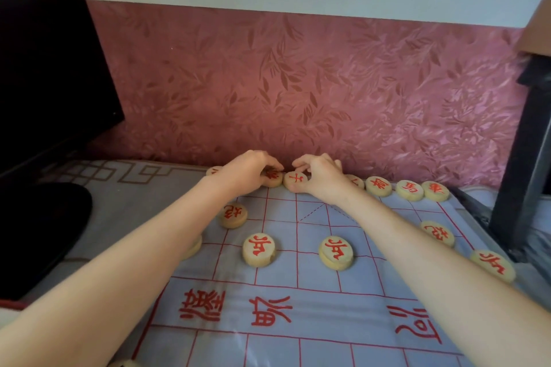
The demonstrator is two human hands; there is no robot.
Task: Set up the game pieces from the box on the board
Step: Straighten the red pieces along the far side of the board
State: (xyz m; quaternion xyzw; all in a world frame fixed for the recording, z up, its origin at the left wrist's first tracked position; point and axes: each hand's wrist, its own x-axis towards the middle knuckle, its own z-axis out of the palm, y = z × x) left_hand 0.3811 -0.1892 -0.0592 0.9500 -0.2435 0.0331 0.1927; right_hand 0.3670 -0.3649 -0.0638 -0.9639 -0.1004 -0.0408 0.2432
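Note:
A pale blue cloth board (313, 301) with red grid lines lies in front of me. Round wooden pieces with red characters stand on it, several along the far row. At that far row, my left hand (247, 171) pinches a wooden piece (272, 177) with fingers curled over it. Right beside it, my right hand (320, 174) grips a second piece (295, 180) between thumb and fingers. Two pieces (258, 248) (337, 252) sit in a nearer row. The box is out of view.
A pink leaf-patterned wall (298, 83) rises directly behind the far row. A dark cabinet (44, 53) stands at the left, a dark cushion (38, 232) below it, and a black furniture leg (521, 158) at the right. The board lies on a grey patterned mat (119, 188).

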